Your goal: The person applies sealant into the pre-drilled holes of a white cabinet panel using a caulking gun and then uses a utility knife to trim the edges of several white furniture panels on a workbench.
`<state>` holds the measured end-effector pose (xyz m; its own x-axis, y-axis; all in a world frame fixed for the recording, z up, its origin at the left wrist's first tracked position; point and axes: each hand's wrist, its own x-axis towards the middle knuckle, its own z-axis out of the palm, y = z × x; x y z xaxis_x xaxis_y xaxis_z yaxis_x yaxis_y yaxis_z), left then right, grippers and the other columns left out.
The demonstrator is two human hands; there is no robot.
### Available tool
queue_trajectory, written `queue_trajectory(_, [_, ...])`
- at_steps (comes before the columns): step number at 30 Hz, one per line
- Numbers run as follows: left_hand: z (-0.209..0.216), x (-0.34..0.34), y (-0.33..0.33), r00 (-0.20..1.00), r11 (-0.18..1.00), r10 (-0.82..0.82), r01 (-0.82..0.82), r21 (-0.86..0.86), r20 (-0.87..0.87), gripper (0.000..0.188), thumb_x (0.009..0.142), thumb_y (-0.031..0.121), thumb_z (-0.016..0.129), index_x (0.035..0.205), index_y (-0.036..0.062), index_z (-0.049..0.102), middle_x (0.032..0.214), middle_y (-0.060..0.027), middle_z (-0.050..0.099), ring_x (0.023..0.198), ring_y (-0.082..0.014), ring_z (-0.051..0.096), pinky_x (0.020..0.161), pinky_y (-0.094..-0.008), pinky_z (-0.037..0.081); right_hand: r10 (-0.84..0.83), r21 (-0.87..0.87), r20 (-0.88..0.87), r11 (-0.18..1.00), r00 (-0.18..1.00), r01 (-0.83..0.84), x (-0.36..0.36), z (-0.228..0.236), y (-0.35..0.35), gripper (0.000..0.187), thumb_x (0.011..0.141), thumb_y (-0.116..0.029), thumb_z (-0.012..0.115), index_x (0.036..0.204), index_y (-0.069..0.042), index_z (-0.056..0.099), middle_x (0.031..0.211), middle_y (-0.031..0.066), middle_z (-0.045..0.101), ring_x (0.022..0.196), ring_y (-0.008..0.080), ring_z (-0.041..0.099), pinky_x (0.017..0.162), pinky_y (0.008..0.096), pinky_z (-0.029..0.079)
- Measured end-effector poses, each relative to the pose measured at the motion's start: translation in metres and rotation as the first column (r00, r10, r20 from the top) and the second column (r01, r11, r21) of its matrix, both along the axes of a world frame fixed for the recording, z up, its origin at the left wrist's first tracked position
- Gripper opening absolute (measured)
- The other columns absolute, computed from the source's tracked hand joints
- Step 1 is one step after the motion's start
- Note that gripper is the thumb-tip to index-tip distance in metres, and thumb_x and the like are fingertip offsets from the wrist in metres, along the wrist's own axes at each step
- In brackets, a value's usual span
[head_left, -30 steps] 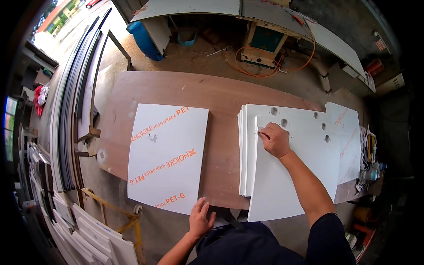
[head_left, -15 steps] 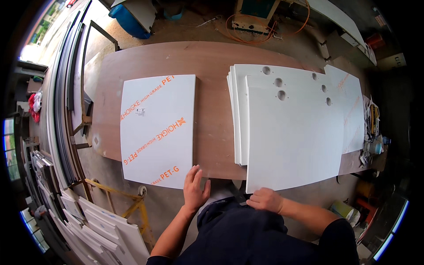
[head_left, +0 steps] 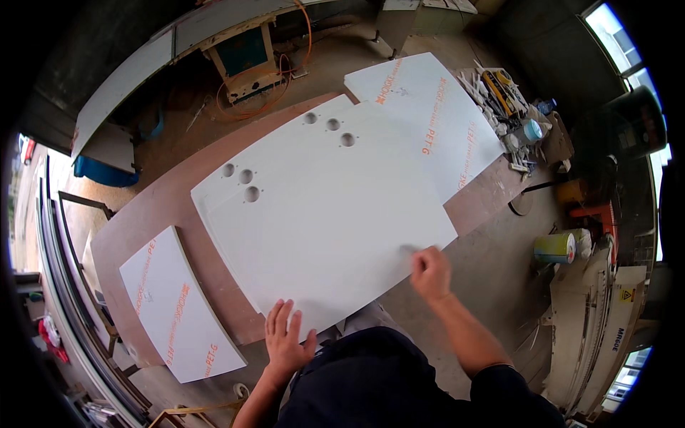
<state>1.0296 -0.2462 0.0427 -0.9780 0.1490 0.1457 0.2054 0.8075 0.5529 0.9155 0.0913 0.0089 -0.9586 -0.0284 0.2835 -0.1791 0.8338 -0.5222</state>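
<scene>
A stack of white panels (head_left: 328, 214) lies on the brown table, its top panel bearing two groups of round hinge holes near the far edge. My left hand (head_left: 287, 339) rests with fingers stretched at the near left corner of this stack. Along the near edge, farther right, my right hand (head_left: 432, 273) is closed in a fist over the top panel. A small dark blurred shape shows beside its knuckles, and what the fist holds is not clear. To the left lies a separate white panel (head_left: 178, 310) with orange print.
Beyond the stack lies another orange-printed panel (head_left: 428, 121). Tools and bottles (head_left: 514, 107) crowd the right end of the brown table (head_left: 160, 196). A tin can (head_left: 555, 248) and a pale machine (head_left: 599, 335) stand at the right. Long profiles (head_left: 61, 235) lean at the left.
The view has turned to the right. My left hand has gone from beside the separate panel to the stack's corner; my right fist has moved right along the near edge. The stack's panels look more evenly aligned.
</scene>
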Motion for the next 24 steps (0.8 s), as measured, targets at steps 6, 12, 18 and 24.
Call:
queue_trajectory(6, [-0.018,-0.023,0.058,0.98,0.923,-0.165,0.193,-0.332,0.109,0.066,0.064,0.026,0.079,0.122,0.0023,0.057,0.152,-0.0269,0.031,0.141,-0.0453,0.029,0.114,-0.0597,0.024,-0.489,-0.025,0.129,0.868,0.863,0.496,-0.041,-0.017,0.185,0.009,0.084,-0.009,0.067,0.086,0.0,0.065,0.077,0.0134,0.063,0.066,0.0273,0.06,0.064,0.0368,0.048])
queue_trajectory(12, [-0.029,-0.03,0.068,0.991,0.865,-0.082,0.124,-0.486,0.106,0.068,0.061,0.012,0.069,0.126,0.0003,0.053,0.154,-0.0299,0.024,0.144,-0.0486,0.021,0.116,-0.0625,0.017,-0.032,-0.185,0.052,0.982,0.998,0.041,-0.039,0.012,0.139,0.006,0.081,-0.008,0.07,0.086,-0.005,0.067,0.08,0.0087,0.063,0.074,0.0285,0.062,0.066,0.0372,0.049])
queue_trajectory(18, [-0.016,-0.036,0.081,0.991,0.883,-0.038,0.095,-0.459,0.132,0.058,0.067,0.009,0.063,0.124,-0.0001,0.054,0.153,-0.0287,0.028,0.143,-0.0486,0.024,0.115,-0.0622,0.02,0.427,0.067,-0.1,0.904,0.899,-0.422,-0.128,0.024,0.115,0.007,0.077,-0.006,0.069,0.082,-0.01,0.065,0.082,0.0015,0.061,0.082,0.0227,0.061,0.071,0.0367,0.051])
queue_trajectory(24, [-0.024,-0.032,0.092,0.994,0.875,0.04,0.013,-0.483,0.099,0.063,0.063,0.01,0.067,0.124,-0.0006,0.054,0.152,-0.03,0.029,0.143,-0.0491,0.026,0.115,-0.0629,0.02,0.712,0.152,0.03,0.691,0.702,-0.707,-0.124,0.017,0.143,0.007,0.075,-0.007,0.067,0.078,-0.011,0.063,0.083,0.0,0.059,0.084,0.0202,0.06,0.076,0.0344,0.051])
